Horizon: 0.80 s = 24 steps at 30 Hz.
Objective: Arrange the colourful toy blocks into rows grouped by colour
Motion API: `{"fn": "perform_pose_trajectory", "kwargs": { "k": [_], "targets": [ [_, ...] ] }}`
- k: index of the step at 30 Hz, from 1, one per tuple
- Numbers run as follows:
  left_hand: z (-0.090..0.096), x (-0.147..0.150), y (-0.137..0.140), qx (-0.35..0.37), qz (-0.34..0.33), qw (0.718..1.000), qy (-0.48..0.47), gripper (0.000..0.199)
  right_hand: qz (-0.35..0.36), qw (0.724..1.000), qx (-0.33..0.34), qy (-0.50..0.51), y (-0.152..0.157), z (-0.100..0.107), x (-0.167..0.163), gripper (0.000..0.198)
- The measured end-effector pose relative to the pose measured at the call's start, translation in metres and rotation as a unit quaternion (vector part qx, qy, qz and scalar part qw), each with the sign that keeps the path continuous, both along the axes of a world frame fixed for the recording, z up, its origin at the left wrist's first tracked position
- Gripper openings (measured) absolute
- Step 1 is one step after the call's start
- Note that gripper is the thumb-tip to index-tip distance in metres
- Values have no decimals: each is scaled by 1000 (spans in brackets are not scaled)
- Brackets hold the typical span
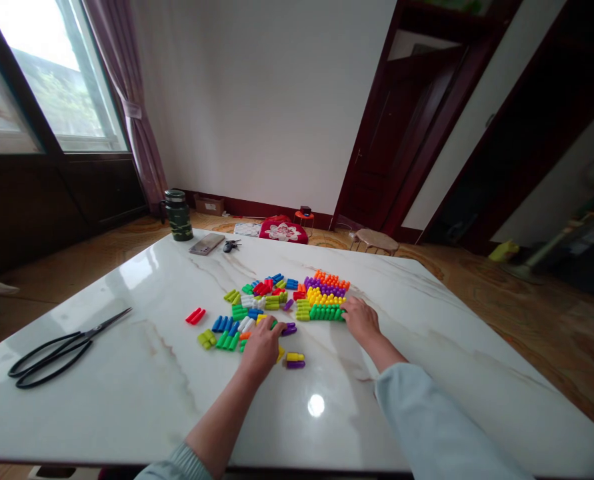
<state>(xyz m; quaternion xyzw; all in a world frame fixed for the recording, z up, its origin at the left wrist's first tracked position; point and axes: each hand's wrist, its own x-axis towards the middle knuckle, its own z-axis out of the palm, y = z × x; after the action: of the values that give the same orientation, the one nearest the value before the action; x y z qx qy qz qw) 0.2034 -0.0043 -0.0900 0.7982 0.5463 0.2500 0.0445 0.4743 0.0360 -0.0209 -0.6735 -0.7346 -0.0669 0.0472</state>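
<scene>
Small coloured plastic pieces shaped like pen caps lie on the white marble-patterned table (141, 407). My left hand (261, 345) is over the loose pieces, its fingers closed on a green cap (275, 325). Beside its fingertips lie purple caps (289, 329). My right hand (361, 319) is at the right end of a row of green caps (325, 313), fingers pinched around the end cap. Behind that row are neat rows of yellow caps (325, 297), purple caps (325, 287) and orange caps (331, 278). Light green caps (303, 309) adjoin the green row's left end.
Black-handled scissors (61, 353) lie at the left. A camouflage flask (179, 217), a phone (207, 244) and keys (231, 245) are along the far left edge. Mixed loose caps (249, 303) spread across the middle. A yellow and purple pair (295, 361) lies nearer me.
</scene>
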Motion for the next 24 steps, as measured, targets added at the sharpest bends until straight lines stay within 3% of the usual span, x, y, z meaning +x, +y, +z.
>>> {"fn": "perform_pose_trajectory", "kwargs": {
  "k": [3, 7, 9, 13, 20, 24],
  "targets": [
    [1, 0, 0, -2, 0, 1000, 3, 41, -5, 1000, -3, -2, -1, -1, -3, 20],
    [2, 1, -1, -5, 3, 1000, 6, 43, -6, 996, 69, 52, -16, -10, -16, 22],
    [1, 1, -1, -4, 4, 1000, 7, 43, 42, 991, 78, 98, -27, -19, -28, 24],
    [0, 1, -1, 4, 6, 1000, 0, 41, 146, 978, 17, 149, -42, -36, -60, 32],
    [-2, 0, 0, 10, -3, 1000, -21, 38, 120, 972, -6, 204, -28, -41, -98, 47],
    [-2, 0, 0, 22, -7, 999, -49, 35, 91, 933, 40, 346, -35, -47, -101, 38]
  ]
}}
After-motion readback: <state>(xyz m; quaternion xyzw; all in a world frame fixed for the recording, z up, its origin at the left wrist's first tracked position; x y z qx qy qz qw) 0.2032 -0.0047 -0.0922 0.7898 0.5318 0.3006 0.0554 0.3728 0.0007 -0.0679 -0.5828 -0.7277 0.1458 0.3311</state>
